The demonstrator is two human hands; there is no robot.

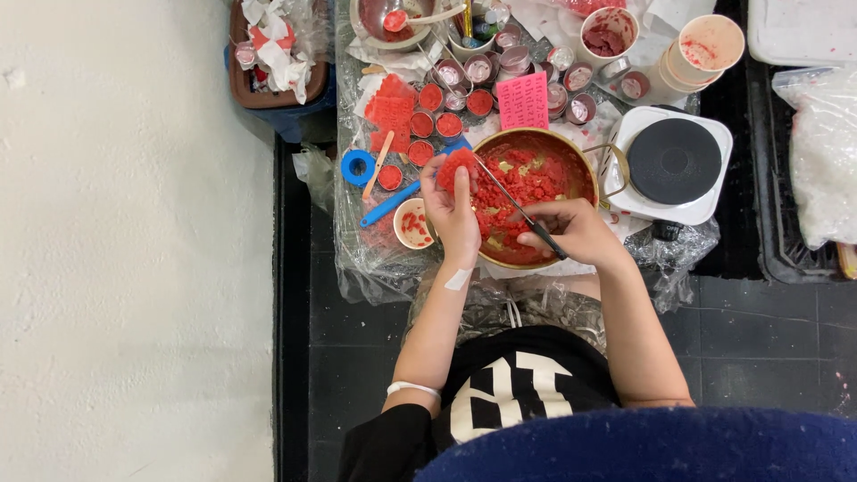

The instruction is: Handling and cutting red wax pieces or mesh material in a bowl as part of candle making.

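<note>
Two hands work over a round metal bowl filled with crumbled red wax, seen from above by the head camera. The left hand is closed around a red wax chunk, held at the bowl's left rim. The right hand is curled tight around a thin dark-handled tool, whose slim shaft slants up-left across the bowl to the chunk. Just left of the left hand a small paper cup smeared with red stands beside a blue stick and a roll of blue tape. Behind the bowl lie a pink card and a cluster of small round tins, some filled with red. A white hot plate with a black disc sits just right of the bowl, touching its wire handle. Crinkled clear plastic sheet covers the surface beneath.
</note>
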